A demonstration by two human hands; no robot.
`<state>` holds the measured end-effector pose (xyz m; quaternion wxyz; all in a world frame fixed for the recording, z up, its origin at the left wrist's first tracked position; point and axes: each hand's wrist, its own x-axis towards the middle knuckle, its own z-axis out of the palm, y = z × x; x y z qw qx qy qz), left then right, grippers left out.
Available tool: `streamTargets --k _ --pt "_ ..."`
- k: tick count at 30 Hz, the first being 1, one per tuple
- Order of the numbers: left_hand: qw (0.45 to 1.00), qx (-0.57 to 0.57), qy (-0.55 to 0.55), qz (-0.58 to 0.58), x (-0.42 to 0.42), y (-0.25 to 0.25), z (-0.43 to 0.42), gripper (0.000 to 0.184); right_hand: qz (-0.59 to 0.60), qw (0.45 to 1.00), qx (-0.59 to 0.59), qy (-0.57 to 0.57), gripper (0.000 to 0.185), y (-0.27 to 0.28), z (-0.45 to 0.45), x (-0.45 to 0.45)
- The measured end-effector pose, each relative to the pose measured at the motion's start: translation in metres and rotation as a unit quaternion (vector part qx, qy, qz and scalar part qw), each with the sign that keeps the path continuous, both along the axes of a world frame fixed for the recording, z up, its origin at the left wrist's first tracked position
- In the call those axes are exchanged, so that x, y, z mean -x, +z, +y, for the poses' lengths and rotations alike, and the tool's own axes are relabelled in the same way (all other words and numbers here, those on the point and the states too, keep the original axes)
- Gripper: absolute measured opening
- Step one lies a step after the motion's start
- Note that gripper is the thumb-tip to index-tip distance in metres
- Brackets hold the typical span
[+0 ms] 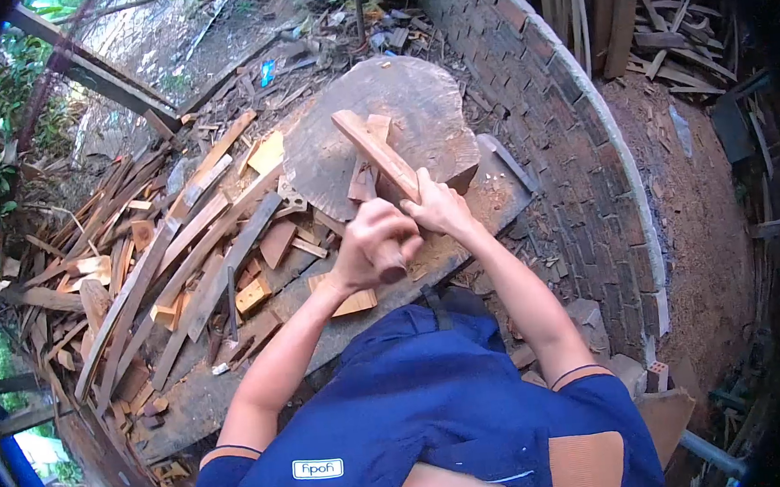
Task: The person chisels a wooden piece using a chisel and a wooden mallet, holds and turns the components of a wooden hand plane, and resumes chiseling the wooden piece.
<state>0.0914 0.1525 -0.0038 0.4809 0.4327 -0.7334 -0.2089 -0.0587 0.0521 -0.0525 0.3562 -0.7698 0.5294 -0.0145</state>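
Brick wall (546, 130) curves down the right side of this outdoor work spot, with scrap wood (138, 300) heaped to the left and a broad wooden block (429, 98) standing between them. The bar (374, 151) lies slantwise over the block's near part, its far end pointing away and to the left. The right hand (442, 210) is closed around the bar's near end. Just beside it, the left hand (375, 243) has its fingers curled tightly round the handle of a tool (391, 269), whose butt faces the camera. Its working end is partly hidden near the bar, so I cannot tell its exact kind, nor whether it touches the wood. A smaller wood piece (380, 127) shows by the bar, partly covered by it.

Judging by the pose, the step in hand is trimming the bar's side. Another stroke would call for a firm right-hand hold, the bar kept from rolling, and the tool guided along the edge, clear of the right hand's fingers.
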Motion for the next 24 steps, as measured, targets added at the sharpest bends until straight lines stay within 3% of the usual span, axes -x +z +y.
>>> streamTargets --k 2,4,7,10,11,24 --pt "0.995 0.039 -0.057 -0.072 0.003 -0.001 0.004 0.019 -0.029 0.999 -0.015 -0.022 0.049 -0.002 0.002 -0.002" --pt "0.993 0.053 -0.077 -0.073 0.003 -0.007 -0.001 0.021 -0.027 0.999 -0.01 -0.029 0.049 -0.001 0.003 -0.003" --pt "0.998 0.004 0.055 -0.022 -0.011 0.008 -0.024 0.02 -0.026 0.999 -0.008 -0.033 0.049 0.003 0.009 -0.004" --pt "0.966 -0.135 0.094 0.197 -0.044 0.031 -0.048 0.013 -0.043 0.998 -0.022 -0.049 0.048 -0.004 0.011 -0.007" --pt "0.961 -0.151 0.088 0.214 -0.059 0.027 -0.054 0.014 -0.044 0.998 -0.023 -0.048 0.048 -0.005 0.01 -0.008" --pt "0.962 -0.208 0.022 0.174 -0.076 0.027 -0.058 0.017 -0.039 0.998 -0.025 -0.05 0.046 -0.004 0.009 -0.007"
